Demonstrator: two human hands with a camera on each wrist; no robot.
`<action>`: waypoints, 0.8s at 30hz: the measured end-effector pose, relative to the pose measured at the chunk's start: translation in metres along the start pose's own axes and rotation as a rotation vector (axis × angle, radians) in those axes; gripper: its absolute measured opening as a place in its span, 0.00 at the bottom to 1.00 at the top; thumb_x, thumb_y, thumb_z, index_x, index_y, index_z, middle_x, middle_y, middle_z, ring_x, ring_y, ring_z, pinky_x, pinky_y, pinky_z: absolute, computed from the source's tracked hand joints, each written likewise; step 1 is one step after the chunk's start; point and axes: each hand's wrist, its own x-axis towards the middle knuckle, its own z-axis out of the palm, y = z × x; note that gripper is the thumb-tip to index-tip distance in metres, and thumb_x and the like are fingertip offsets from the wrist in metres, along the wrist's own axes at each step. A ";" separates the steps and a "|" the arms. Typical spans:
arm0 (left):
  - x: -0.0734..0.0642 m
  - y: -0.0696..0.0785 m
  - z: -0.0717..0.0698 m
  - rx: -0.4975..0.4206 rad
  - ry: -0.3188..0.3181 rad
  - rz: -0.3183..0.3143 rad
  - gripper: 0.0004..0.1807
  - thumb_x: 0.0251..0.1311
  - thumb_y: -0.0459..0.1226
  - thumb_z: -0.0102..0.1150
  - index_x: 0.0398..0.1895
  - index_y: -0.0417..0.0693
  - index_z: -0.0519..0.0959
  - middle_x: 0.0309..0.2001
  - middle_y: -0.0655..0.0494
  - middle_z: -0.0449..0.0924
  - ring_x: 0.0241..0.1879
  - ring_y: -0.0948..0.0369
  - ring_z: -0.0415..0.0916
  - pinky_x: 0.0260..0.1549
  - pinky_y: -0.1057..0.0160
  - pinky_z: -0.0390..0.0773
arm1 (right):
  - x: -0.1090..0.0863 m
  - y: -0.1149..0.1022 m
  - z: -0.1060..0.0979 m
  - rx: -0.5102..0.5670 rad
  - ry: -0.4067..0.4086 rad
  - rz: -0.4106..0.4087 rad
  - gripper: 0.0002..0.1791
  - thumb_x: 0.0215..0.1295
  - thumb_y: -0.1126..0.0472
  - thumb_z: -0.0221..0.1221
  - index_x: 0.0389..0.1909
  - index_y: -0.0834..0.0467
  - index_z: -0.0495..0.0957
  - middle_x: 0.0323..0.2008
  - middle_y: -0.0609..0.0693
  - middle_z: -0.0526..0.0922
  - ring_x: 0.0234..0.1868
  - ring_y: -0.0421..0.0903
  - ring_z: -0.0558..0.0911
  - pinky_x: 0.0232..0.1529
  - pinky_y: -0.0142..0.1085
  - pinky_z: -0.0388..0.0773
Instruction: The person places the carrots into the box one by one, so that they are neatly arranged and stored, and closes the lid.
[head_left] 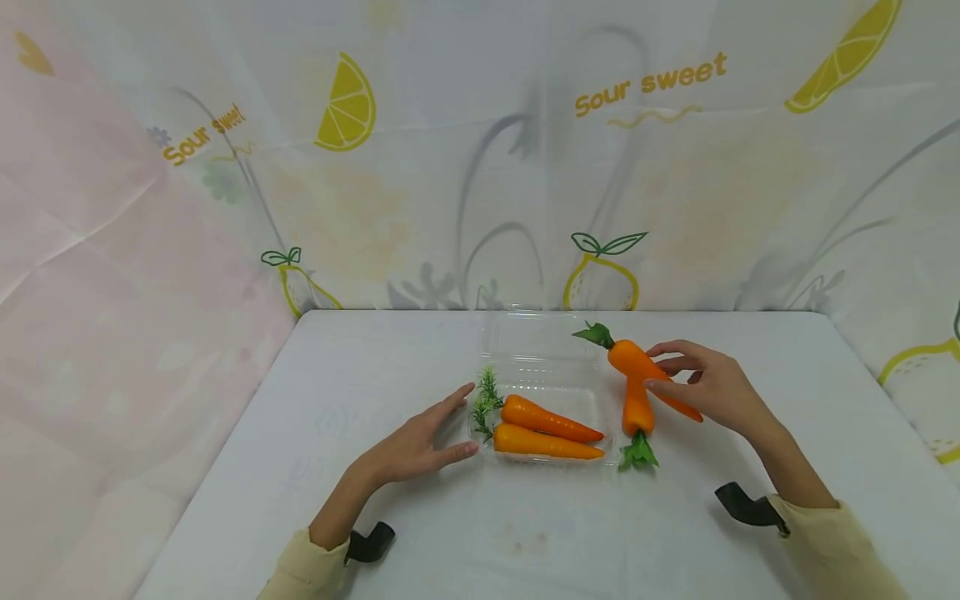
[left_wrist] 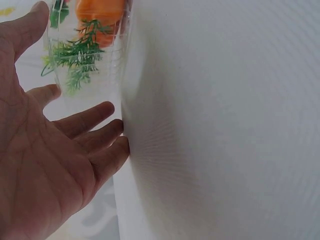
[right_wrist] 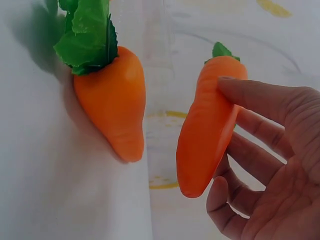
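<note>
My right hand pinches an orange toy carrot between thumb and fingers. In the right wrist view this carrot is held above the table, its leafy top pointing away from the palm. Below it in the head view lies a shorter carrot, green leaves toward the near side, partly covered by the held one. A clear plastic box holds two carrots side by side, feathery greens at the left. Beside the box's left end is my left hand, fingers spread; whether its fingertips touch the box I cannot tell.
The box's transparent lid is folded back toward the far edge of the white table. Behind the table hangs a lemon-print cloth. Black wrist mounts stick out at both cuffs.
</note>
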 end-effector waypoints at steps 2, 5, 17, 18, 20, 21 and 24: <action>0.000 0.000 0.000 -0.001 0.000 0.002 0.48 0.62 0.64 0.55 0.80 0.68 0.45 0.75 0.61 0.54 0.74 0.59 0.51 0.68 0.44 0.56 | 0.002 -0.003 0.003 0.004 -0.003 -0.004 0.25 0.61 0.50 0.69 0.56 0.56 0.78 0.46 0.60 0.85 0.40 0.52 0.79 0.32 0.34 0.77; 0.000 0.000 0.000 -0.006 0.000 0.004 0.48 0.62 0.64 0.55 0.80 0.68 0.45 0.75 0.60 0.54 0.74 0.58 0.51 0.68 0.44 0.56 | 0.007 -0.007 0.007 0.017 -0.010 -0.017 0.25 0.61 0.49 0.69 0.55 0.55 0.78 0.45 0.59 0.85 0.38 0.52 0.79 0.31 0.34 0.77; 0.000 0.000 0.001 -0.012 0.002 0.004 0.48 0.62 0.64 0.55 0.80 0.68 0.45 0.75 0.60 0.55 0.73 0.58 0.52 0.68 0.43 0.56 | 0.020 -0.024 0.029 0.093 -0.054 -0.045 0.24 0.60 0.50 0.70 0.54 0.54 0.79 0.45 0.57 0.86 0.35 0.51 0.77 0.30 0.36 0.76; 0.000 0.000 0.001 -0.012 0.003 0.006 0.48 0.62 0.64 0.56 0.80 0.68 0.45 0.75 0.60 0.55 0.73 0.58 0.52 0.68 0.43 0.56 | 0.021 -0.026 0.030 0.098 -0.058 -0.046 0.24 0.59 0.50 0.70 0.54 0.54 0.79 0.45 0.57 0.86 0.35 0.51 0.77 0.31 0.36 0.76; 0.000 0.000 0.001 -0.012 0.002 0.009 0.47 0.62 0.64 0.55 0.80 0.68 0.46 0.75 0.59 0.55 0.73 0.58 0.53 0.68 0.43 0.57 | 0.022 -0.029 0.033 0.106 -0.065 -0.048 0.24 0.59 0.50 0.70 0.54 0.53 0.79 0.45 0.56 0.86 0.35 0.51 0.77 0.32 0.37 0.76; 0.000 -0.001 0.001 -0.013 0.002 0.011 0.47 0.62 0.63 0.56 0.80 0.68 0.46 0.75 0.59 0.55 0.73 0.58 0.53 0.68 0.43 0.57 | 0.023 -0.030 0.034 0.109 -0.067 -0.051 0.24 0.59 0.50 0.70 0.54 0.53 0.79 0.45 0.55 0.86 0.36 0.51 0.78 0.32 0.38 0.77; 0.000 -0.001 0.001 -0.011 0.003 0.010 0.47 0.62 0.64 0.56 0.80 0.68 0.46 0.75 0.59 0.55 0.73 0.57 0.53 0.68 0.43 0.57 | 0.025 -0.033 0.037 0.116 -0.068 -0.070 0.23 0.59 0.49 0.70 0.53 0.51 0.79 0.44 0.53 0.87 0.37 0.51 0.79 0.33 0.39 0.76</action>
